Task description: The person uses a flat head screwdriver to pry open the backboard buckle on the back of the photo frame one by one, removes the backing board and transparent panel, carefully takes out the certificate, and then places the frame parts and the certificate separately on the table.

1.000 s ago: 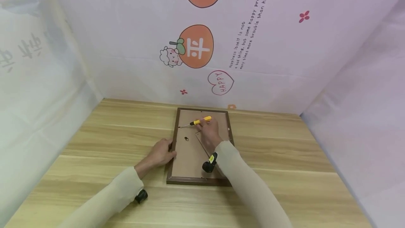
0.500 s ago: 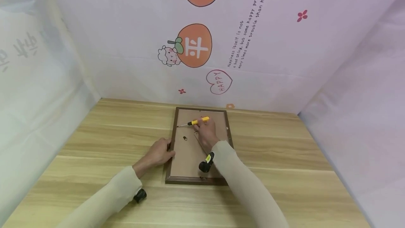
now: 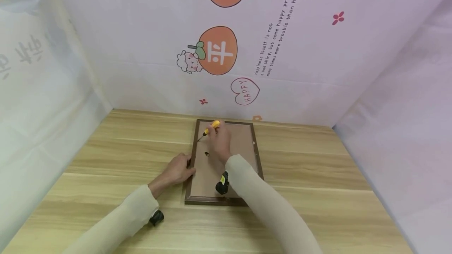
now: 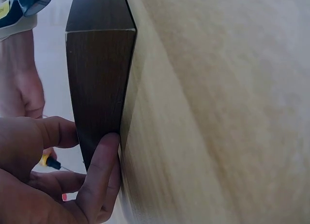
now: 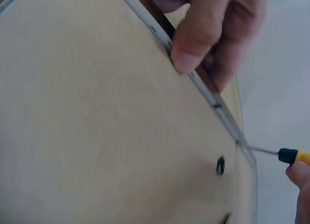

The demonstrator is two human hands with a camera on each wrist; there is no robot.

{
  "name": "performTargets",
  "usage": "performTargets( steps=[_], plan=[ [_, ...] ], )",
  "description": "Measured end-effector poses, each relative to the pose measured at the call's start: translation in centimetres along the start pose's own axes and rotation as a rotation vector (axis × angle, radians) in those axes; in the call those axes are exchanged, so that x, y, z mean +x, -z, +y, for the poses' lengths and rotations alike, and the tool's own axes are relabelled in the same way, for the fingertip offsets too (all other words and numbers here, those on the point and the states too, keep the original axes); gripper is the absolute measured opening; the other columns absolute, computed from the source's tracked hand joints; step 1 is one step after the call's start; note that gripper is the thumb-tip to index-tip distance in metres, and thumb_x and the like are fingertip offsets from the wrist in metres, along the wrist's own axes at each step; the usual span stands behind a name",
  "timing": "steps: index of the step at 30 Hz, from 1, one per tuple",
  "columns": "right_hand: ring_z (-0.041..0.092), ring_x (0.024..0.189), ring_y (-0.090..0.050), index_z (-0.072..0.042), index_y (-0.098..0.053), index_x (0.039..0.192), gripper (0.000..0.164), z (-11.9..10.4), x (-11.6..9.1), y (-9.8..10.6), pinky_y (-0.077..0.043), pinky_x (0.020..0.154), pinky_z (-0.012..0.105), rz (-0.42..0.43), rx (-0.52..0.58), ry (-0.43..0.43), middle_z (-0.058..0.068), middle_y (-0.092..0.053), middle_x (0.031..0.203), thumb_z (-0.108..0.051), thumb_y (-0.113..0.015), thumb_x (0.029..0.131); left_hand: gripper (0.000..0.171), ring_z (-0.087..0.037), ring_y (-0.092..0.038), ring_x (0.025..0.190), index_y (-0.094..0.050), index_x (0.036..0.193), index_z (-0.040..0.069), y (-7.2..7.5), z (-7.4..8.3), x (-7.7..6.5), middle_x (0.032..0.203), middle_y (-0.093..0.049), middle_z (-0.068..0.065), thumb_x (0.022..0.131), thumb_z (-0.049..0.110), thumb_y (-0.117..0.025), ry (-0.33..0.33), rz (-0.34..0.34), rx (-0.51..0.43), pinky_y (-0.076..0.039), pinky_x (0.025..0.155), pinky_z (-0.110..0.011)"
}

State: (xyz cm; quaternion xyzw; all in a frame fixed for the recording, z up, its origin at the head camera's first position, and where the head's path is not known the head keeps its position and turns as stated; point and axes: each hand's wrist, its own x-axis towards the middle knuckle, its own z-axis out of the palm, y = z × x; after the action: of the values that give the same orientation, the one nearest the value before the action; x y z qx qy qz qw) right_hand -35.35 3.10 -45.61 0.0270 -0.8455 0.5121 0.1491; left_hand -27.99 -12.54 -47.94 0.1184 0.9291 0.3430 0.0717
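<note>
A brown picture frame (image 3: 212,200) lies with its tan backing board (image 3: 208,183) facing up. My left hand (image 3: 178,167) grips its left side, thumb over the top edge and fingers along the outer side (image 4: 99,78). In my right hand (image 3: 220,142) is a yellow-and-black screwdriver (image 3: 212,127), held by the handle. Its thin shaft slants down left, the tip right at the inner left edge of the frame, beyond my left hand. A small dark ring (image 5: 221,166) sits on the backing near that side. My right forearm covers part of the board.
The frame lies on a wood-grain table (image 3: 141,144), close to its back edge. A white printed cloth (image 3: 300,58) hangs behind, and pale sheets (image 3: 406,128) close off both sides. Black wrist cameras (image 3: 222,183) sit at my cuffs.
My right hand has shifted left and tilted the screwdriver more upright, its tip staying at the frame's left edge. My left hand keeps its place on the frame.
</note>
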Motion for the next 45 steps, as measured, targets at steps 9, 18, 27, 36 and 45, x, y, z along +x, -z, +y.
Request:
performTargets(
  steps=[9,18,27,36,45],
  plan=[
    [0.017,0.086,-0.067,-0.007,-0.053,0.116,0.023,-3.2,-1.2,-1.8,-0.059,0.069,0.026,-0.061,-0.150,0.068,0.010,-0.068,0.102,-0.024,-0.056,0.101,0.060,-0.022,-0.055,0.077,-0.044,0.138,-0.015,0.2,-0.5,-0.1,0.128,-0.055,-0.034,0.088,0.010,-0.065,-0.008,-0.012,0.023,-0.045,0.057,-0.024],
    [0.015,0.078,-0.063,-0.008,-0.052,0.121,0.026,-3.7,-1.3,-2.2,-0.054,0.063,0.024,-0.077,-0.186,0.057,0.007,-0.068,0.098,-0.025,-0.055,0.101,0.061,-0.012,-0.048,0.048,-0.042,0.138,-0.016,0.2,-0.7,0.1,0.134,-0.049,-0.039,0.087,0.007,-0.065,-0.037,-0.017,0.002,-0.038,0.044,-0.020],
    [0.018,0.086,-0.065,-0.006,-0.054,0.119,0.024,-2.9,-0.4,-1.5,-0.058,0.070,0.027,-0.076,-0.146,0.078,0.011,-0.067,0.102,-0.022,-0.053,0.102,0.061,-0.019,-0.057,0.066,-0.042,0.138,-0.017,0.3,-0.1,0.1,0.132,-0.052,-0.037,0.087,0.008,-0.064,-0.039,-0.021,0.032,-0.042,0.050,-0.022],
    [0.017,0.095,-0.059,-0.005,-0.051,0.121,0.025,1.2,1.3,0.9,-0.056,0.081,0.029,-0.090,0.045,-0.149,0.008,-0.060,0.111,-0.022,-0.050,0.103,0.061,-0.024,-0.056,0.079,-0.040,0.142,-0.013,0.1,-0.3,0.0,0.128,-0.053,-0.033,0.088,0.007,-0.061,0.002,-0.014,0.009,-0.045,0.052,-0.025],
    [0.026,0.109,-0.067,0.003,-0.046,0.127,0.030,2.9,0.9,2.5,-0.058,0.090,0.033,-0.157,0.281,-0.234,0.020,-0.061,0.120,-0.017,-0.048,0.104,0.054,-0.030,-0.057,0.091,-0.048,0.138,-0.011,0.1,-0.2,-0.1,0.130,-0.052,-0.036,0.088,0.007,-0.062,-0.013,-0.003,-0.013,-0.050,0.057,-0.028]
  ],
)
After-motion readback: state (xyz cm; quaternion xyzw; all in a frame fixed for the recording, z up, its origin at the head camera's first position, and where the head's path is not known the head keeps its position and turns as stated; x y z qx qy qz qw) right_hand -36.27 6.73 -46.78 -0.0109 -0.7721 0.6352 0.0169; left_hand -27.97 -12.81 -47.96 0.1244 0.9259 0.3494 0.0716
